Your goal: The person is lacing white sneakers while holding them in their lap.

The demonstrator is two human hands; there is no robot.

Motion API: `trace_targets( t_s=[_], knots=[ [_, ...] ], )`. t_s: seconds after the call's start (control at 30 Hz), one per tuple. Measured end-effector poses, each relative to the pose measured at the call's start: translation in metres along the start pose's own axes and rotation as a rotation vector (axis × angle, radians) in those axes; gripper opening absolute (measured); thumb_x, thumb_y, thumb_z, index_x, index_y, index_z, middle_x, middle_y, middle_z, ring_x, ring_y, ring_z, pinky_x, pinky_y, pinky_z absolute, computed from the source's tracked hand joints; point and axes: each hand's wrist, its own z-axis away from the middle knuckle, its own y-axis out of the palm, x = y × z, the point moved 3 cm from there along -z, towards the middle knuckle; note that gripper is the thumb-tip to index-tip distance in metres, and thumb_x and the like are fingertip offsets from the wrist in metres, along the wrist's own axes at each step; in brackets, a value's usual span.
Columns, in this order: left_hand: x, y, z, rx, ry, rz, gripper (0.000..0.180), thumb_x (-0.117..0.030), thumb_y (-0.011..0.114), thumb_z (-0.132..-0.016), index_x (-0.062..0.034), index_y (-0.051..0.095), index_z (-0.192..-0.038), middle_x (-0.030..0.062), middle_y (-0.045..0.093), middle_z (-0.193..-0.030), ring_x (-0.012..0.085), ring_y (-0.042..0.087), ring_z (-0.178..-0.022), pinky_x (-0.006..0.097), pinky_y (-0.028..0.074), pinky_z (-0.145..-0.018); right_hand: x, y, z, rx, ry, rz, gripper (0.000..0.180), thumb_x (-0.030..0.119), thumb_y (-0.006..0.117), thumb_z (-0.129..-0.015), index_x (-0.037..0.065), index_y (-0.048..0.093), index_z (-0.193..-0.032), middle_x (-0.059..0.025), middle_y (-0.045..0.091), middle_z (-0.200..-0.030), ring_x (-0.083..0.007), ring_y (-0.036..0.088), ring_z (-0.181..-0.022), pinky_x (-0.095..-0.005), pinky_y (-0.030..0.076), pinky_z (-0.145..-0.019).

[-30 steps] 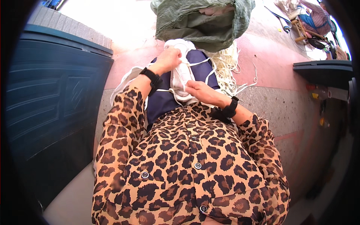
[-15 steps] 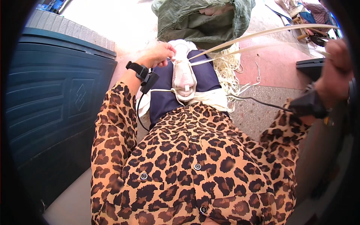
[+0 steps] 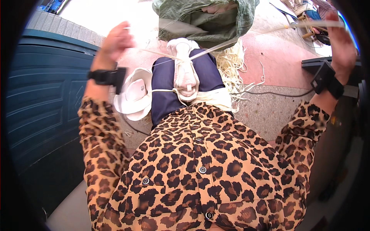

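Observation:
A white and pale pink shoe (image 3: 186,79) lies on my lap between my thighs, its heel toward me. My left hand (image 3: 117,43), blurred, is raised to the left of it; its fingers are closed on one end of a cream shoelace (image 3: 163,55). Far to the right my right hand (image 3: 342,48) grips the other end, and the lace stretches from the shoe's eyelets up to it. A thin cream cord (image 3: 163,90) crosses my left thigh near the heel. Over my right thigh lies a bundle of cream laces (image 3: 216,101).
A green woven sack (image 3: 244,19) gapes open beyond my knees. Loose cream laces (image 3: 231,61) pile beside my right leg. A white piece with a pinkish middle (image 3: 135,96) is left of my leg. Dark blue panelled furniture (image 3: 46,84) stands left. A black cable (image 3: 269,93) runs right.
My left hand has moved up and left, away from the shoe, drawing lace with it. My right hand has risen slightly. The white piece left of my leg now shows fully.

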Motion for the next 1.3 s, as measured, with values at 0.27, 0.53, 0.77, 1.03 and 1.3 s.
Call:
trace_targets(
  t_s=[0.27,0.53,0.77,1.03,1.3],
  knots=[
    [-0.028,-0.147,-0.050,-0.470,0.014,0.068,0.018,-0.016,0.043,-0.091,-0.0135,0.039,-0.073,-0.0053,0.029,-0.052,0.0037,0.024,-0.039,0.019,0.019,-0.035,-0.015,-0.186,0.055,-0.297,-0.037,0.660,0.029,0.022,0.042,-0.089,0.012,0.038,-0.061,0.0029,0.034,-0.058,-0.0099,0.032,-0.052,-0.0265,0.030,-0.050],
    [0.106,0.047,-0.036,0.045,-0.471,-0.157,0.019,-0.027,0.048,-0.088,-0.0086,0.051,-0.086,-0.0075,0.033,-0.055,0.0040,0.034,-0.045,0.021,0.035,-0.046,-0.288,-0.098,0.138,0.487,0.157,1.475,0.019,0.015,0.050,-0.079,0.000,0.062,-0.080,-0.0153,0.061,-0.073,-0.0278,0.060,-0.067,-0.0349,0.047,-0.065],
    [0.172,0.085,-0.032,0.180,-0.262,-0.702,0.024,-0.028,0.053,-0.085,-0.0058,0.063,-0.089,-0.0031,0.049,-0.065,0.0040,0.042,-0.054,0.017,0.034,-0.045,-0.300,-0.084,0.132,0.463,-0.088,1.858,0.017,0.011,0.046,-0.077,0.002,0.061,-0.072,-0.0161,0.057,-0.083,-0.0324,0.051,-0.082,-0.0397,0.041,-0.075],
    [0.182,0.067,-0.021,-0.032,-0.262,-0.624,0.018,-0.018,0.055,-0.083,-0.0030,0.065,-0.084,0.0004,0.055,-0.059,0.0062,0.046,-0.048,0.022,0.038,-0.045,-0.305,-0.070,0.131,0.726,-0.313,2.016,0.010,0.009,0.051,-0.072,0.008,0.061,-0.073,-0.0072,0.058,-0.077,-0.0241,0.054,-0.078,-0.0378,0.040,-0.070],
    [0.189,0.079,-0.034,-0.049,0.161,-1.166,0.020,-0.020,0.051,-0.082,-0.0028,0.062,-0.081,0.0183,0.061,-0.077,0.0329,0.059,-0.076,0.040,0.046,-0.069,-0.299,-0.077,0.130,0.519,-0.216,1.992,0.009,0.019,0.056,-0.075,0.011,0.061,-0.074,-0.0037,0.059,-0.075,-0.0228,0.055,-0.077,-0.0388,0.039,-0.068]
  ],
)
